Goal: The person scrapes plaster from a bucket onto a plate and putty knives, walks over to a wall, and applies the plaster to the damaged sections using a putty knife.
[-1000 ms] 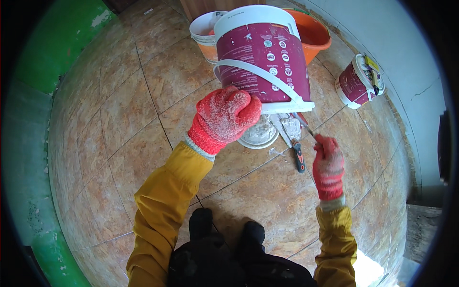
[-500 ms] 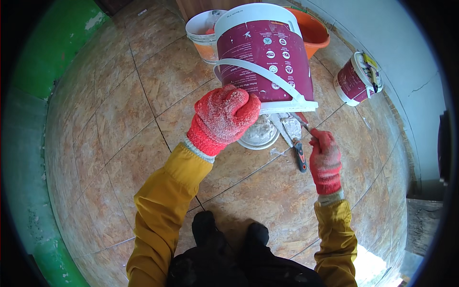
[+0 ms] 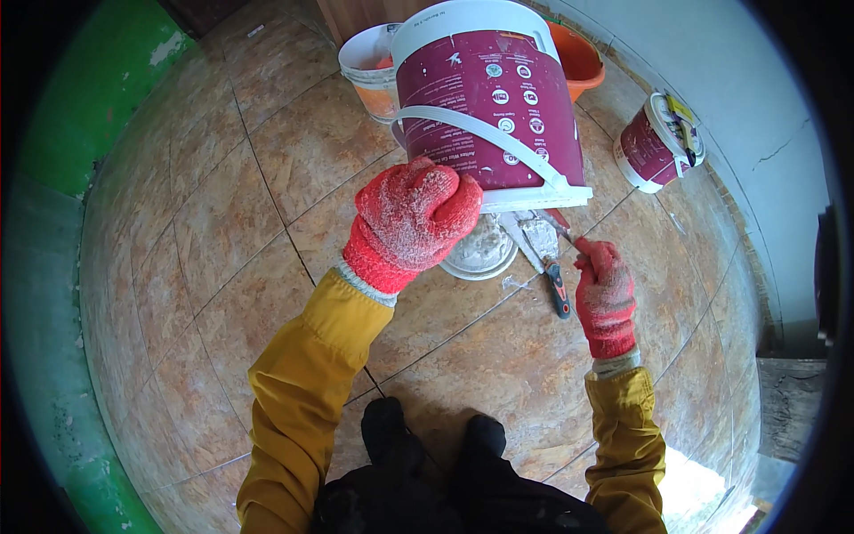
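My left hand (image 3: pixel 414 227), in a red dusty glove, is closed on the near rim of a tilted purple-and-white bucket (image 3: pixel 485 89) with a white handle. My red-gloved right hand (image 3: pixel 606 294) grips a thin tool (image 3: pixel 565 229) whose far end reaches under the bucket's rim and is partly hidden. Below the bucket lies a round white container (image 3: pixel 473 254) with pale, putty-like material on top. A putty knife (image 3: pixel 557 289) with a dark-and-orange handle rests across it, beside a smeared pale blade (image 3: pixel 538 236).
An orange-and-white pail (image 3: pixel 360 89) and an orange bucket (image 3: pixel 578 49) stand behind. A smaller purple bucket (image 3: pixel 640 151) with a yellow-handled tool (image 3: pixel 680 120) stands right, near the pale wall (image 3: pixel 747 107). A green wall (image 3: pixel 89 107) edges the tiled floor (image 3: pixel 240 285) on the left.
My right hand has moved slightly up and left, toward the bucket, with the tool. My left hand stays on the rim and the bucket has barely moved.
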Available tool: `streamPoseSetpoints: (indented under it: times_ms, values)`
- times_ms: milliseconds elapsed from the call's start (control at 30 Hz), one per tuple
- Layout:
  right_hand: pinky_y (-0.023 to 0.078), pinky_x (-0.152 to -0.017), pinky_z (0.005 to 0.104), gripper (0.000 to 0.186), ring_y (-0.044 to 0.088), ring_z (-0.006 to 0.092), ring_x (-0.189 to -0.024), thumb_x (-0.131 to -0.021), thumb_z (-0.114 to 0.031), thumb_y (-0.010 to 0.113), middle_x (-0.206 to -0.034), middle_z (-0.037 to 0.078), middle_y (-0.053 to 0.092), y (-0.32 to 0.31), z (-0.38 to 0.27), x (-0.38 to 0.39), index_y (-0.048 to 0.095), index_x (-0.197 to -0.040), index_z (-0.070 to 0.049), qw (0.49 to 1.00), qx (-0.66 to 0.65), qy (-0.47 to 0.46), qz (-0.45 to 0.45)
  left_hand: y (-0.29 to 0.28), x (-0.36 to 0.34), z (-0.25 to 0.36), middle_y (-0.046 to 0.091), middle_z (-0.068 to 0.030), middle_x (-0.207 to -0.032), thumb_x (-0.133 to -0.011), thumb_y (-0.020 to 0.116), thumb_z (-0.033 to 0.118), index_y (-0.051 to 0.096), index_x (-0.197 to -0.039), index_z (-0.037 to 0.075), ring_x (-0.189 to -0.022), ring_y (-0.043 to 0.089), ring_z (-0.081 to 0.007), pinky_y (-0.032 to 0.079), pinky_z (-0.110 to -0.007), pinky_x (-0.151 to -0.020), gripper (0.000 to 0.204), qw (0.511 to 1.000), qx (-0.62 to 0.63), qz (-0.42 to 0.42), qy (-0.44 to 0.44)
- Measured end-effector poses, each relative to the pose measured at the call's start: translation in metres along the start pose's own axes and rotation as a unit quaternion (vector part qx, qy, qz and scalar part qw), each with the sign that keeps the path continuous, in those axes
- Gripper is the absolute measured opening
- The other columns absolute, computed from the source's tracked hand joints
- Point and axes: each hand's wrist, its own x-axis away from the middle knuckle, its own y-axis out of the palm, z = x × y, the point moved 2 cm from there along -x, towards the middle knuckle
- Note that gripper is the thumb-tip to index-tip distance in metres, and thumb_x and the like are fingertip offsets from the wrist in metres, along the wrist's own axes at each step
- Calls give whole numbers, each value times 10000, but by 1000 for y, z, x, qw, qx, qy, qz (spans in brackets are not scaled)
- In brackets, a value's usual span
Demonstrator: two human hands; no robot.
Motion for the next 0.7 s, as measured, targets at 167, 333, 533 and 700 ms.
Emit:
streamPoseSetpoints:
  times_ms: [167, 333, 533, 700]
  values:
    - [482, -618, 281, 327, 594, 188, -681, -737, 147, 446, -785, 84, 582, -12, 1, 35, 607, -963, -26, 1000, 14, 5, -27, -1, 6, -2, 504, -27, -843, -637, 691, 163, 572, -947, 156, -708, 584, -236, 501, -336, -510, 332, 1000, -9, 1, 5]
    - [484, -633, 281, 322, 598, 186, -678, -745, 140, 444, -797, 97, 579, -6, -8, 45, 605, -972, -22, 993, -83, 63, 53, 2, 7, -1, 503, -28, -842, -636, 686, 149, 569, -941, 149, -700, 578, -235, 497, -333, -500, 326, 1000, -1, -14, 13]
    - [477, -637, 292, 278, 597, 202, -700, -752, 129, 474, -802, 105, 581, 9, -11, 64, 603, -947, -21, 997, -60, 47, 30, 8, 10, 2, 498, -31, -815, -627, 683, 132, 569, -935, 142, -668, 571, -231, 491, -328, -483, 328, 1000, 0, 18, 22]
    - [478, -643, 294, 213, 594, 216, -716, -785, 98, 494, -816, 114, 591, 12, -1, 64, 604, -923, -20, 990, -63, 99, 77, 11, 10, 5, 490, -26, -760, -617, 678, 107, 577, -903, 130, -615, 558, -221, 473, -320, -447, 304, 999, 3, 39, 21]
